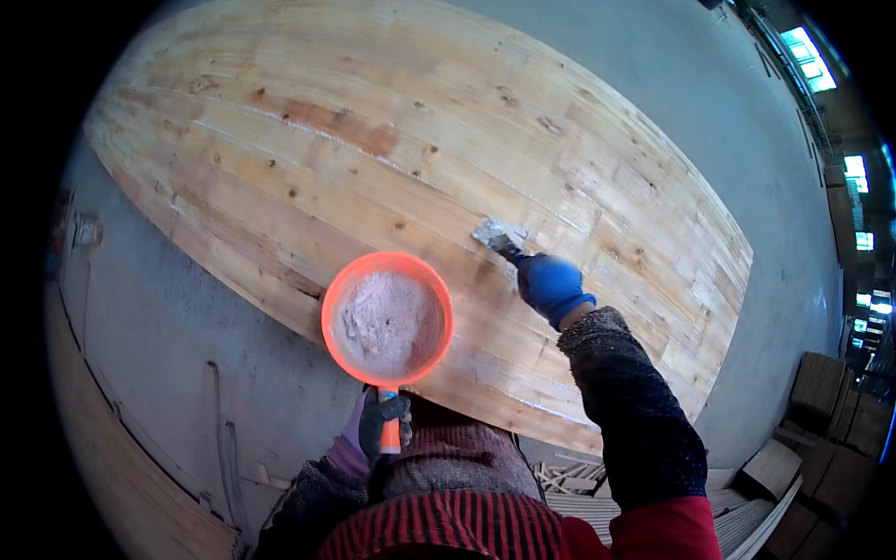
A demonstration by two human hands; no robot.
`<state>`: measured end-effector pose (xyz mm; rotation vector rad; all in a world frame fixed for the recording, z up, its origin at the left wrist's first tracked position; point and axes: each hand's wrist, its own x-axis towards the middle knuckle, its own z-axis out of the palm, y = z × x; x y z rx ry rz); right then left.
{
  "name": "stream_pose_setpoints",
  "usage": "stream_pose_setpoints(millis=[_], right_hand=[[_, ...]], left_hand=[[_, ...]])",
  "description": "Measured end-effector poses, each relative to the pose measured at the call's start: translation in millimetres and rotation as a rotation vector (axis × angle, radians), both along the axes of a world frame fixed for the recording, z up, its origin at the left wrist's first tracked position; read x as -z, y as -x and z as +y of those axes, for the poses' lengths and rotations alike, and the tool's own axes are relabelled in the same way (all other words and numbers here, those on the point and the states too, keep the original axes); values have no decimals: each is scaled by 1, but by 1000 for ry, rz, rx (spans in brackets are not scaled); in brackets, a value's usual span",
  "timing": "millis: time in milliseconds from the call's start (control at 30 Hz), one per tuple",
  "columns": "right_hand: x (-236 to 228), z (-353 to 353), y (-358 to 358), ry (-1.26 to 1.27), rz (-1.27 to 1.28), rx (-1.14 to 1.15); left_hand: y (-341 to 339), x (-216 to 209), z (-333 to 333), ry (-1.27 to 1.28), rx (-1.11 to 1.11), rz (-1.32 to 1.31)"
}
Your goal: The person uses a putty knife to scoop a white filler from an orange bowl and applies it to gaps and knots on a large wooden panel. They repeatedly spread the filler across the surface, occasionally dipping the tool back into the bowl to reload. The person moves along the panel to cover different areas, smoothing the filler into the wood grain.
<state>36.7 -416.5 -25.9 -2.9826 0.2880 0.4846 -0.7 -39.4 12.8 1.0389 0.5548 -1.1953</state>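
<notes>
Nearest camera: striped red-and-black clothing (439,527), cut off by lower edge. Ahead, over near edge of wooden panel (429,191): orange pan (448,319) of pinkish paste (390,322), handle clamped in gloved left hand (371,422), fingers wrapped round. Rightward, over panel: scraper (505,245), handle mostly hidden in blue-gloved right hand (553,286), fingers closed on it, blurred individually. Blade at pale smear, exact contact unclear. Far right: brown stack (840,425), dim.

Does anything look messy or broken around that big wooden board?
A few things. On the board, left of the orange pan, a dark, rough mark looks like damaged wood. A reddish-brown patch farther off doesn't match the paler planks. Thin wood strips also lie jumbled below the near edge.
</notes>
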Motion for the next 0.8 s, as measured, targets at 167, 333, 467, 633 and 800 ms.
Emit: stream_pose_setpoints(millis=[167,333,467,633,800], right_hand=[[-23,-47,51,76,177,-7],[-64,-73,44,94,128,-113],[-46,-64,12,71,102,-63],[-45,-71,48,128,245,-12],[-82,-80,42,117,242,99]], left_hand=[[2,-2,-5,-44,0,-15],[4,2,-3,-23,4,-9],[1,-2,-8,-32,21,-4],[6,3,-1,-28,1,-23],[13,17,6,-54,5,-13]])
